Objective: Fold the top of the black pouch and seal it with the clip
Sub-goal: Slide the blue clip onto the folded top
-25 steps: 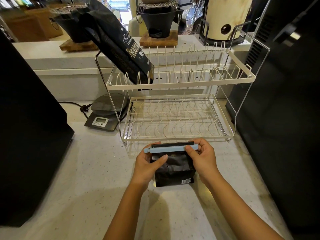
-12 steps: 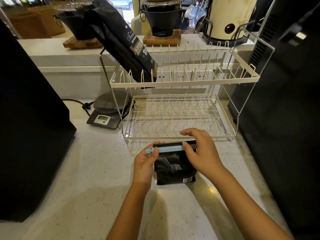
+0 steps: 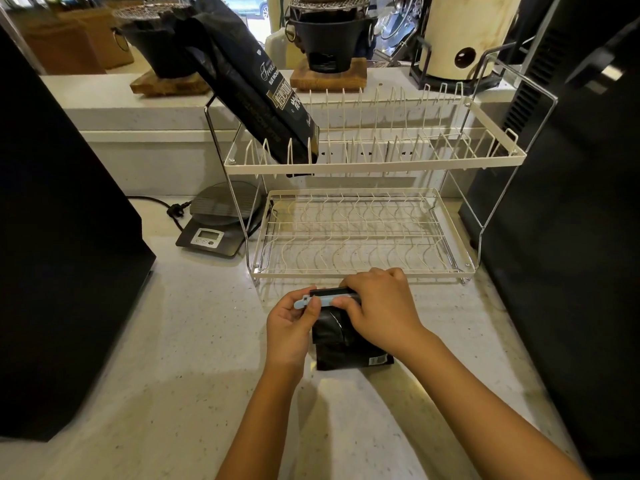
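Speckled counter (image 3: 173, 341) — black pouch (image 3: 341, 351) between hands, left hand (image 3: 289, 327) and right hand (image 3: 377, 306) both gripping its clip (image 3: 320, 301).

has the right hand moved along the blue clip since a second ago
Yes. The right hand slid leftward along the blue clip, from its right end toward the left hand, judged against the dish rack behind.

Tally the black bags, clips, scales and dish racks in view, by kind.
Black bags: 2 (small black pouch on the counter, large coffee bag on the rack's top tier)
Clips: 1 (blue clip)
Scales: 1 (scale)
Dish racks: 1 (dish rack)
Total: 5
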